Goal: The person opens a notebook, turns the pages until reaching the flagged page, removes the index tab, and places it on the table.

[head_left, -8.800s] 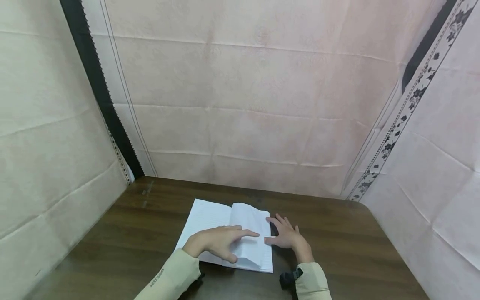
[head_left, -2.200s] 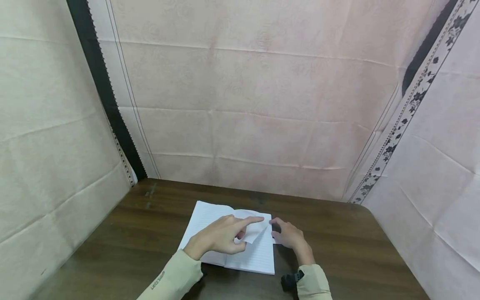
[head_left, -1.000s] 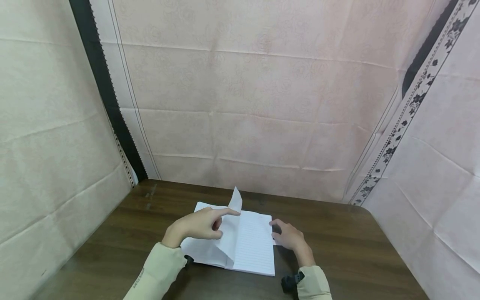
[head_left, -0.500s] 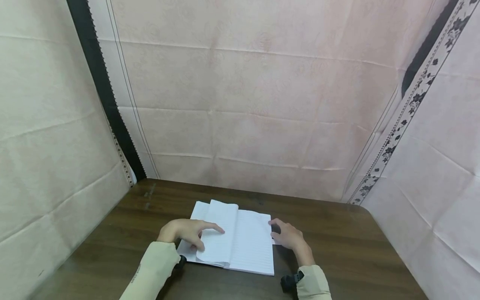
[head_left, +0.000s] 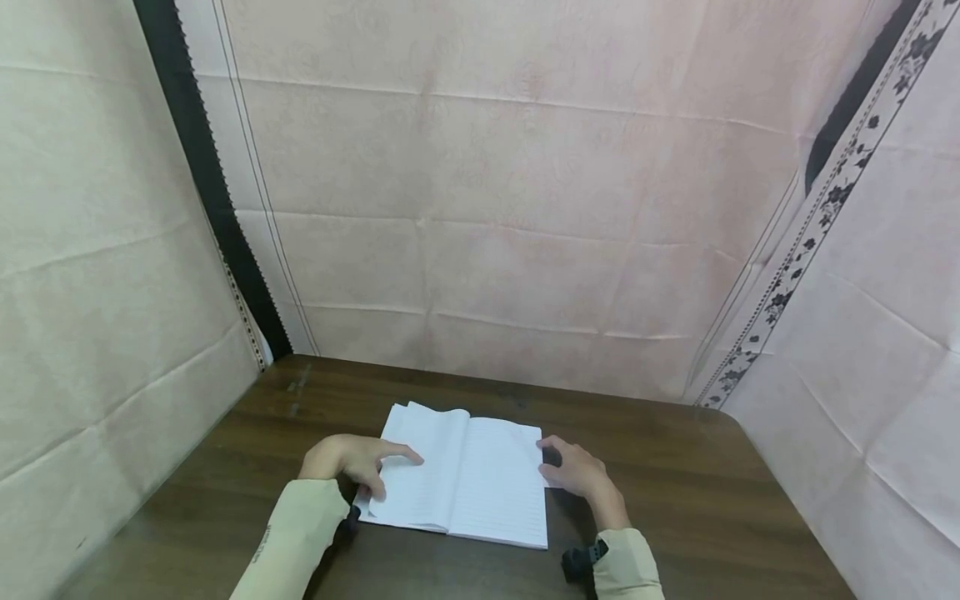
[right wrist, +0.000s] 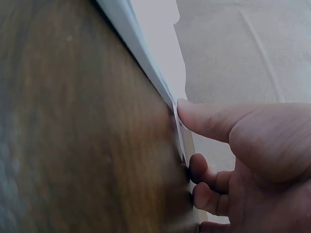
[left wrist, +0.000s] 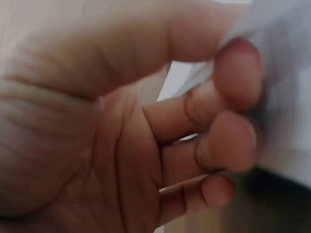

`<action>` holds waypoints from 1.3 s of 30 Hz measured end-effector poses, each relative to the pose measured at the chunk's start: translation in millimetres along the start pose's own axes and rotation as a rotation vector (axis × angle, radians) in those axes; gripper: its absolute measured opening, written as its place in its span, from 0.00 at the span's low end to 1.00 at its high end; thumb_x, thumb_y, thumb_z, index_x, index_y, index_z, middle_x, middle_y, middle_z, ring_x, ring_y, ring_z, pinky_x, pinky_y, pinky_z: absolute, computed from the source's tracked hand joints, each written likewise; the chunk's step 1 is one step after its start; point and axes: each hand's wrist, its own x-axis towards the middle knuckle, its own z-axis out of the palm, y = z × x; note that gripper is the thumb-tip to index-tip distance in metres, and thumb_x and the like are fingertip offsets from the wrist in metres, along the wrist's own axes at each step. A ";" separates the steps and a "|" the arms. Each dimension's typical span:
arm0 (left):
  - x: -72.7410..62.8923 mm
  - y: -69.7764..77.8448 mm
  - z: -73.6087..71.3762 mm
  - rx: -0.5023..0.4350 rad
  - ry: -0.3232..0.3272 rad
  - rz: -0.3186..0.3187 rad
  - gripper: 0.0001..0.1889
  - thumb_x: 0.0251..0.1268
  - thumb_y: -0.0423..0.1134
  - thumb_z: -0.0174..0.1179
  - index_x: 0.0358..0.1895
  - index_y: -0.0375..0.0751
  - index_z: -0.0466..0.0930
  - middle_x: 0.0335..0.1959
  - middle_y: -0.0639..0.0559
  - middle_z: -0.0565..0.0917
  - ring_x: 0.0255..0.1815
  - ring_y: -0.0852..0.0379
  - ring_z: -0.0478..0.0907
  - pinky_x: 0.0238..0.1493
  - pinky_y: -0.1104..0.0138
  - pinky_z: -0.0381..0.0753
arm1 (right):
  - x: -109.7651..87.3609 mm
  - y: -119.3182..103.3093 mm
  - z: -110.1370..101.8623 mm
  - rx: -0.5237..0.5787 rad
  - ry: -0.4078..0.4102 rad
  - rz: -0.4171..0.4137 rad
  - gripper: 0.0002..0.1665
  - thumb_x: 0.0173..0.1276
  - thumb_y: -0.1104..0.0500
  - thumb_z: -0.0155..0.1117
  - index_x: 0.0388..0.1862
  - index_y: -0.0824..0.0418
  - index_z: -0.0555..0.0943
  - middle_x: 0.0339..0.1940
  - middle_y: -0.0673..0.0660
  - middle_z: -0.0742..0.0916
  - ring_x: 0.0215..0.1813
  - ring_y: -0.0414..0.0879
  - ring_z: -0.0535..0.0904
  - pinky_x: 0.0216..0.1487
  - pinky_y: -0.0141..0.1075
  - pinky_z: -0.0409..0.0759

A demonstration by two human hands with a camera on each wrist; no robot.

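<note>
An open notebook [head_left: 498, 479] with lined pages lies on the dark wooden table. My left hand [head_left: 360, 461] is at its left side, with the index finger stretched over a turned page [head_left: 412, 483] and the thumb near the page's outer edge. In the left wrist view the other fingers [left wrist: 233, 141] are bent beside the blurred paper. My right hand [head_left: 577, 471] holds the notebook's right edge. A small white flap [head_left: 553, 482] sticks out below it, and the right wrist view has the thumb [right wrist: 204, 116] against the edge with bent fingers below.
Brown tabletop [head_left: 675, 500] surrounds the notebook. Pale cloth walls [head_left: 465, 208] stand behind and on both sides of the table. A black device [head_left: 577, 565] is strapped at the right wrist.
A page has gone over from the right side to the left and now lies nearly flat. My left hand has moved left with it. The right hand stays at the right edge.
</note>
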 end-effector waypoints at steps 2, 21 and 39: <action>-2.2 -1.6 -1.4 -0.014 0.011 -0.027 0.40 0.50 0.22 0.70 0.65 0.64 0.76 0.46 0.45 0.75 0.20 0.55 0.73 0.24 0.64 0.75 | -0.2 0.4 0.0 0.003 0.000 -0.004 0.26 0.70 0.52 0.67 0.65 0.50 0.77 0.64 0.64 0.80 0.65 0.67 0.73 0.59 0.72 0.63; -4.3 3.3 -3.8 0.242 0.198 -0.092 0.34 0.46 0.27 0.76 0.56 0.63 0.81 0.60 0.43 0.75 0.51 0.47 0.71 0.56 0.41 0.71 | -2.2 -0.7 -3.9 0.043 -0.033 0.001 0.32 0.64 0.48 0.72 0.67 0.49 0.77 0.65 0.64 0.79 0.65 0.66 0.72 0.57 0.71 0.67; 18.6 32.2 17.2 0.374 0.182 0.166 0.31 0.54 0.34 0.72 0.62 0.62 0.77 0.22 0.56 0.72 0.28 0.60 0.66 0.34 0.62 0.67 | -1.9 1.7 -6.7 0.046 -0.057 0.015 0.35 0.62 0.48 0.75 0.68 0.48 0.76 0.68 0.64 0.76 0.67 0.67 0.70 0.57 0.70 0.68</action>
